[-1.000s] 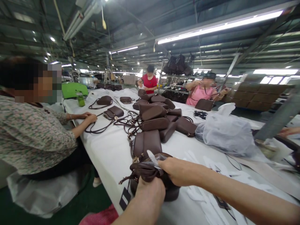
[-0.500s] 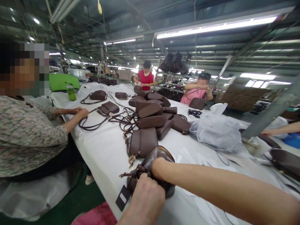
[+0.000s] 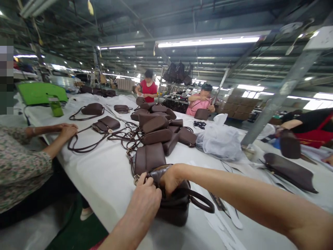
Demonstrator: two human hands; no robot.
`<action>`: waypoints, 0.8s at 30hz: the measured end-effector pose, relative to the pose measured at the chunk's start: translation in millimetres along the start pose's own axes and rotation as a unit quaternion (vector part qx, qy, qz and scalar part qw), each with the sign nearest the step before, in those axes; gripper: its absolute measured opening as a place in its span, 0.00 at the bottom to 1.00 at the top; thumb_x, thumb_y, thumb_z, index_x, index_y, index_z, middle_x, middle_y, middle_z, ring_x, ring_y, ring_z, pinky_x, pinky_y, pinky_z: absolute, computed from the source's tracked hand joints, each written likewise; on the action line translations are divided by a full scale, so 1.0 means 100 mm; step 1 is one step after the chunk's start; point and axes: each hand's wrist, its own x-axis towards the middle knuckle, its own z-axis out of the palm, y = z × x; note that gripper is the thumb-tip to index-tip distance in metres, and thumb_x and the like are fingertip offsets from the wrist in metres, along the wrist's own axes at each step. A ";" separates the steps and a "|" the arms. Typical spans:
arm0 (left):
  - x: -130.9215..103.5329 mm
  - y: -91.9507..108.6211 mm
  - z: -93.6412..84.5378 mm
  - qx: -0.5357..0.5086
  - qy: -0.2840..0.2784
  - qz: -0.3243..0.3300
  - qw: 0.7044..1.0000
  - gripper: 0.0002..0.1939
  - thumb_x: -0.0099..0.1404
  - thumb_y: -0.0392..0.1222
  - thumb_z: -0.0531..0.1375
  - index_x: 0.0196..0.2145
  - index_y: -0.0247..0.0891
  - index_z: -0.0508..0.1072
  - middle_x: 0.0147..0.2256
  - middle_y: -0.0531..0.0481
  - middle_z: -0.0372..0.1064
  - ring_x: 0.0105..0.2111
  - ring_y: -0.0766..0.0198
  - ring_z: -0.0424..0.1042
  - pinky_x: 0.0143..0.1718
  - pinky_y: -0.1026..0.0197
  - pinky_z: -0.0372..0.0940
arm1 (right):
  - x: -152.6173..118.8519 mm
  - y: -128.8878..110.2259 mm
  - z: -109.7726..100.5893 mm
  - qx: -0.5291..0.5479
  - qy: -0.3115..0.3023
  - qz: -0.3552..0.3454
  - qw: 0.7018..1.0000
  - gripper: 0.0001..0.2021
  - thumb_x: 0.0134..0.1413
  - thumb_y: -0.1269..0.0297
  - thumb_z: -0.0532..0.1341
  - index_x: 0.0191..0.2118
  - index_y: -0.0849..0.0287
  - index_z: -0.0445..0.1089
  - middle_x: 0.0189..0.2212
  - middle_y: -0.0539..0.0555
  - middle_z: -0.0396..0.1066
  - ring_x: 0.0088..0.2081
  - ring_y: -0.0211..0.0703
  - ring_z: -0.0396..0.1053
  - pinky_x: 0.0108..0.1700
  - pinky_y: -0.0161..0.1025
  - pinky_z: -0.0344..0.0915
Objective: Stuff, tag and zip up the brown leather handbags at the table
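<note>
A dark brown handbag (image 3: 174,210) with a looped handle stands on the white-covered table near its front edge. My left hand (image 3: 147,194) grips the bag's rim on the left, its fingers bent over the edge. From the right, my right hand (image 3: 171,178) reaches into the bag's opening; its fingertips are hidden inside. Just behind the bag lies a brown flap bag (image 3: 150,158) with a gold charm at its lower left corner.
Several brown bags (image 3: 156,130) are piled mid-table (image 3: 96,177), straps to their left. White plastic wrapping (image 3: 221,139) lies right of them, before a grey post (image 3: 275,93). A person's hands (image 3: 68,131) rest at the left edge. Another brown bag (image 3: 288,170) lies right.
The view has swung right. The handbag has turned, its looped handle now showing at the right and its black tag no longer visible. A person holding a brown item has appeared at the right.
</note>
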 end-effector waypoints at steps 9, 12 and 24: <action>0.03 0.02 -0.24 -0.009 -0.064 0.019 0.998 0.08 0.61 0.30 0.55 0.36 0.37 0.72 0.39 0.44 0.70 0.39 0.55 0.70 0.49 0.47 0.57 | -0.55 -0.18 -0.71 -0.116 -0.094 0.001 0.989 0.13 0.35 0.80 0.60 0.30 0.62 0.76 0.22 0.51 0.75 0.26 0.42 0.72 0.28 0.33 0.62; 0.07 0.05 -0.26 -0.009 -0.064 0.026 0.998 0.08 0.61 0.31 0.55 0.38 0.37 0.71 0.39 0.45 0.71 0.39 0.55 0.71 0.51 0.46 0.56 | -0.73 -0.17 -0.74 -0.056 -0.001 -0.037 0.998 0.20 0.47 0.79 0.53 0.45 0.60 0.72 0.33 0.51 0.78 0.33 0.38 0.74 0.31 0.29 0.63; 0.16 0.06 -0.31 -0.325 0.053 -0.089 0.940 0.12 0.57 0.40 0.60 0.41 0.38 0.69 0.40 0.45 0.73 0.42 0.54 0.70 0.46 0.53 0.62 | -0.92 -0.20 -0.54 -0.098 0.211 -0.128 0.964 0.16 0.47 0.79 0.57 0.42 0.56 0.70 0.36 0.51 0.77 0.38 0.41 0.73 0.35 0.32 0.59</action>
